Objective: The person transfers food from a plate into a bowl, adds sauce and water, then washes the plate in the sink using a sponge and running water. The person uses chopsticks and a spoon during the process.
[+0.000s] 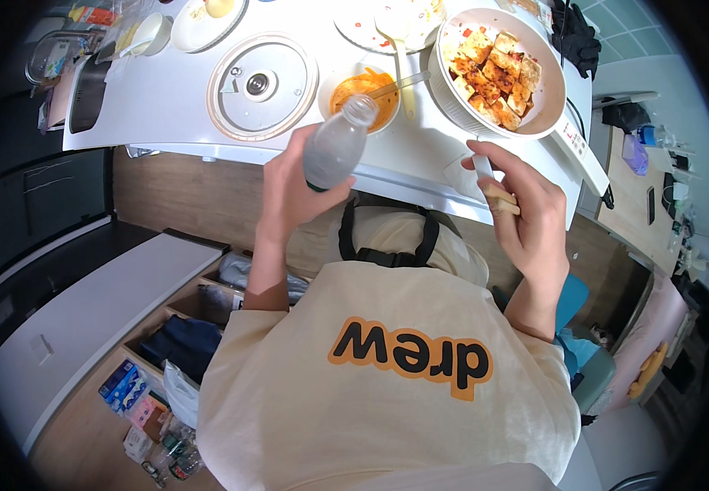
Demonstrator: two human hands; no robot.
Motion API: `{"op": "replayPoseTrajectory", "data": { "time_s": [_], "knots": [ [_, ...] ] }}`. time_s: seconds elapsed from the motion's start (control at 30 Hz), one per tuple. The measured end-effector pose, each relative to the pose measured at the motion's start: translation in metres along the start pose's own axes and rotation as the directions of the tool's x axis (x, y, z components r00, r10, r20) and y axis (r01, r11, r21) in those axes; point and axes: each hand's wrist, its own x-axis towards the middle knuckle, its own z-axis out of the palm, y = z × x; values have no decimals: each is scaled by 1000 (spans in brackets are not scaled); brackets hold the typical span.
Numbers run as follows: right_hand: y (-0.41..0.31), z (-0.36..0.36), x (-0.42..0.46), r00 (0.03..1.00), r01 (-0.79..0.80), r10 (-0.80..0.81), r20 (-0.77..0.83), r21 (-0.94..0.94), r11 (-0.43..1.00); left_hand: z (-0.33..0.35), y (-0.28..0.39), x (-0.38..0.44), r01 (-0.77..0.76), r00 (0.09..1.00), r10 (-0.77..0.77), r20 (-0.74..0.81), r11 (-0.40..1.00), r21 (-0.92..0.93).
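Note:
My left hand point(293, 184) is closed around a translucent plastic bottle point(333, 150). The bottle leans to the right, its uncapped mouth overlapping the edge of a white bowl point(324, 98) in the view. Orange-red sauce point(360, 89) coats the bowl, and a pale-handled utensil point(400, 85) rests in it. In my right hand point(529, 208) is a utensil with a light wooden handle point(500, 199) and a white part point(482, 166); its far end is hard to make out. Just beyond that hand stands a white electric pan point(437, 92) holding sauced tofu pieces point(495, 77).
A round lid point(262, 126) lies left of the bowl on the white table point(164, 116). Behind are a food-stained plate point(354, 37), a cream spoon point(402, 73) and another plate point(192, 40). The pan's handle point(581, 156) juts over the table's right edge. Open drawers point(176, 307) stand at lower left.

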Motion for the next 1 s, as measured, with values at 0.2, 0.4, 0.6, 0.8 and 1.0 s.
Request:
{"op": "replayPoseTrajectory", "data": {
  "time_s": [0.2, 0.4, 0.6, 0.8, 1.0],
  "knots": [
    [-16, 18, 12, 1000, 4, -3, -18, 52, 999, 18, 16, -7, -122, 987, 125, 97, 992, -28],
    [-34, 16, 24, 982, 165, -170, 81, 64, 984, 16, 20, -4, -232, 956, 248, 154, 966, -115],
    [-43, -8, 33, 855, 427, -449, 260, 139, 894, -15, 35, 11, -301, 858, 403, 319, 897, -325],
    [-51, -28, 37, 749, 580, -591, 299, 135, 803, -25, 43, 32, -175, 708, 446, 548, 862, -475],
    [-65, -41, 64, 863, 506, -473, 178, -297, 810, -22, 53, 53, -313, 880, 388, 275, 908, -280]
  ]
}}
